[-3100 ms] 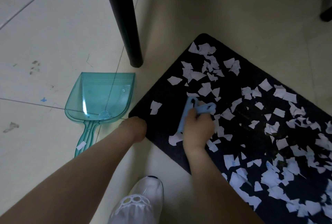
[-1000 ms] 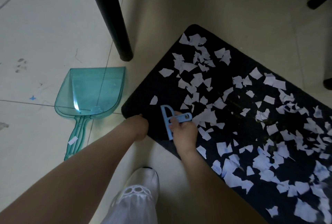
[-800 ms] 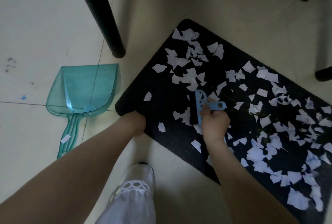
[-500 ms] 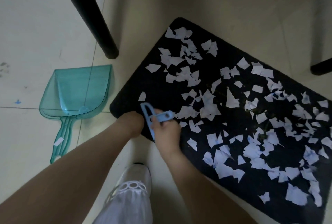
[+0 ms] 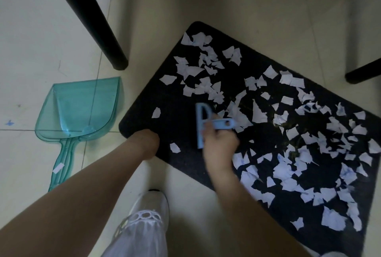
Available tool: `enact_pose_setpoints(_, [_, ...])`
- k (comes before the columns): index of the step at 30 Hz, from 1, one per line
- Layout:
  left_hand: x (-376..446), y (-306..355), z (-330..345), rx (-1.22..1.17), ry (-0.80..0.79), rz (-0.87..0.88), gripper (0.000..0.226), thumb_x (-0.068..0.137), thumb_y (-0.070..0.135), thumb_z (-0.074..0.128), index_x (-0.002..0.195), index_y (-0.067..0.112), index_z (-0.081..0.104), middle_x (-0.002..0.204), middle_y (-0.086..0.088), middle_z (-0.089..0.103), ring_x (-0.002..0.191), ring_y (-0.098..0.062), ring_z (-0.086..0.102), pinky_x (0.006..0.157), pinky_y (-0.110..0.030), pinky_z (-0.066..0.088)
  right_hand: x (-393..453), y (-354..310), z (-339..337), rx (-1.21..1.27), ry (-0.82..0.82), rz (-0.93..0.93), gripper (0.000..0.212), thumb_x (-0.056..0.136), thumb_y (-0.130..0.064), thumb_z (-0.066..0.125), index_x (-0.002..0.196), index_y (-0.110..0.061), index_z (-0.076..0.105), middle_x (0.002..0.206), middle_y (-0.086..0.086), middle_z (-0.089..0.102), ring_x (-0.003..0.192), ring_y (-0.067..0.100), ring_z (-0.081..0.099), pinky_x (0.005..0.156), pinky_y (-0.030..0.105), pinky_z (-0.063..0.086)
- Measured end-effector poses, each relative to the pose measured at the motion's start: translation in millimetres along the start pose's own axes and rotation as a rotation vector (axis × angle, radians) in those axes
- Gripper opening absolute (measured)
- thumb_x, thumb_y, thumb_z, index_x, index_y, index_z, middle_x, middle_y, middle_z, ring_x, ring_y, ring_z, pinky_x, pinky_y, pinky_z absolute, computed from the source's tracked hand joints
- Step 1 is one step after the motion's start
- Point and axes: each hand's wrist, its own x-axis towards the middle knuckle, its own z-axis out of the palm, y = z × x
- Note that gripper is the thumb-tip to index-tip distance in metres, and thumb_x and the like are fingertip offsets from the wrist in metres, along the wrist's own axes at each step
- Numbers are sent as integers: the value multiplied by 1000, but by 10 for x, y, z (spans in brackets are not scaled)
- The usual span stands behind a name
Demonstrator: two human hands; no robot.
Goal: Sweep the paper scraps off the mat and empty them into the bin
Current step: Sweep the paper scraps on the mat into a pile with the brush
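A black mat (image 5: 175,100) lies on the tile floor, strewn with several white paper scraps (image 5: 288,143). My right hand (image 5: 219,145) is shut on a small light-blue hand brush (image 5: 201,126), whose head stands on the mat near its left part. My left hand (image 5: 145,142) presses down on the mat's near-left corner, fingers curled at the edge. A clear teal dustpan (image 5: 80,108) rests on the floor to the left of the mat, mouth facing away, handle toward me. One scrap (image 5: 58,168) lies on its handle. No bin is in view.
A black table leg (image 5: 97,23) stands on the floor just beyond the dustpan and the mat's left side. Two more dark legs (image 5: 362,73) are at the upper right. My white shoe (image 5: 148,213) is on the floor below the mat's near edge.
My right hand has swung the brush back to the right, from the mat's near-left corner out onto the mat. My left hand stays on the corner. A few scraps have shifted.
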Motion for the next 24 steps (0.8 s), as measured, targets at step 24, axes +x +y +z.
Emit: enact_pose_setpoints(24, [39,-226,-285,-276,262,-208,29,96,9,39,115,3,60,123,-11,59,114,-23,58,91,-26,45,315,-657,729,-34,-100,-41,25,96,-30,48,93,-13,65,79,-4,65,64,8,59,50,16,42])
